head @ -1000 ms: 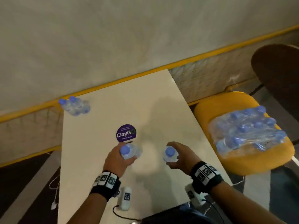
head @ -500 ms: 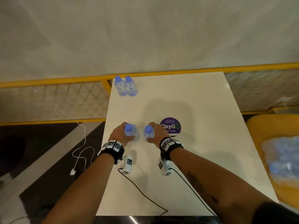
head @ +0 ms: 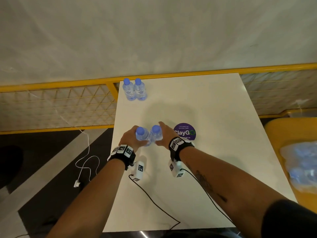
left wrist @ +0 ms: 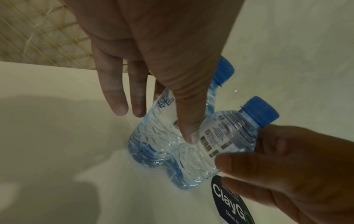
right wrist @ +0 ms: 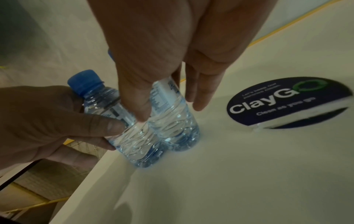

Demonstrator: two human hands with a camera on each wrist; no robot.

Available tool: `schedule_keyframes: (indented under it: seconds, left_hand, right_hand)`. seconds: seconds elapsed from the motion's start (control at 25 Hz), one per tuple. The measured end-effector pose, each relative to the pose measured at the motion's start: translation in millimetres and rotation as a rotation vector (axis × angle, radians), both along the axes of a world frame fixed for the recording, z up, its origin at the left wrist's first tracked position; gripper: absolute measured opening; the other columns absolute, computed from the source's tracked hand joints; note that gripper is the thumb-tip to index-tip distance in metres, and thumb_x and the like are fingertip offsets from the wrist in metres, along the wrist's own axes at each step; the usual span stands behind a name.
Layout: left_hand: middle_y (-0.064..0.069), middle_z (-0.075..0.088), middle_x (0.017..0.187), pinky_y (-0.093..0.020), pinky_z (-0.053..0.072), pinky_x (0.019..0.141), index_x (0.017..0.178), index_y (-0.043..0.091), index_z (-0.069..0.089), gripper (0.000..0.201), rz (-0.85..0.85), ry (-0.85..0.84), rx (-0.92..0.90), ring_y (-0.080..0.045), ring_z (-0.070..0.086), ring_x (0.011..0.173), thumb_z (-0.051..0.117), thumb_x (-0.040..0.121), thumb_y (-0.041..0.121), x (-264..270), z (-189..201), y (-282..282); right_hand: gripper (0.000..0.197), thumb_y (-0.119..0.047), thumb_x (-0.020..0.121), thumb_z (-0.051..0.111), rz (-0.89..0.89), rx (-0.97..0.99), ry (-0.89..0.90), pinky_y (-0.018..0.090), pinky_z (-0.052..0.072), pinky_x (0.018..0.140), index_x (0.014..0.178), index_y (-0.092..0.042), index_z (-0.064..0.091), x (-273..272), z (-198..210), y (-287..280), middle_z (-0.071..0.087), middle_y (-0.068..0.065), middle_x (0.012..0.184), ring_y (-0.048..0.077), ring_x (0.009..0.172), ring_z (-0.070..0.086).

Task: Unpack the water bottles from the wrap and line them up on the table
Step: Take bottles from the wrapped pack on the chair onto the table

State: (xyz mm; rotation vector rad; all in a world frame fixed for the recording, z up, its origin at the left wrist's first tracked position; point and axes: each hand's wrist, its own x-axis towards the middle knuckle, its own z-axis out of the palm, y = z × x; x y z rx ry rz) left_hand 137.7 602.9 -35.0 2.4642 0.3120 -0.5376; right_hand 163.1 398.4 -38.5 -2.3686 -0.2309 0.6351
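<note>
Both hands set bottles down side by side. Head view: left hand (head: 130, 140) wraps the left bottle (head: 142, 136); right hand (head: 167, 134) wraps the right bottle (head: 156, 133), sticker (head: 186, 133) at 3 o'clock. Left wrist view: thumb presses, fingers extended. Right wrist view: bottles touch; uneven release could probably topple one.

Two bottles (head: 148, 135) stand left of sticker (head: 186, 133).
</note>
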Motion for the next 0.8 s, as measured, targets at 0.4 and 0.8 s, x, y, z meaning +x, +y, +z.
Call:
schedule_keyframes:
  seconds: [0.4, 0.8]
  left_hand:
    - [0.009, 0.058, 0.071, -0.037, 0.051, 0.063, 0.079, 0.026, 0.057, 0.030, -0.563, -0.343, -0.106, -0.008, 0.055, 0.066, 0.061, 0.083, 0.055, -78, 93, -192]
    - [-0.003, 0.067, 0.132, -0.036, 0.052, 0.098, 0.145, 0.025, 0.052, 0.062, -0.982, 0.222, -0.325, -0.026, 0.065, 0.118, 0.068, 0.088, 0.043, -150, 51, -573]
  right_hand:
    - [0.013, -0.023, 0.083, 0.072, -0.338, 0.014, 0.057, 0.032, 0.057, 0.081, 0.096, -0.022, 0.070, -138, 20, -268, 0.070, -0.004, 0.092, 0.014, 0.081, 0.068]
    - [0.033, -0.041, 0.074, 0.067, -1.368, 0.046, -0.043, 0.049, 0.058, 0.077, 0.105, -0.034, 0.062, -275, 1, -577, 0.069, -0.004, 0.084, 0.025, 0.079, 0.069]
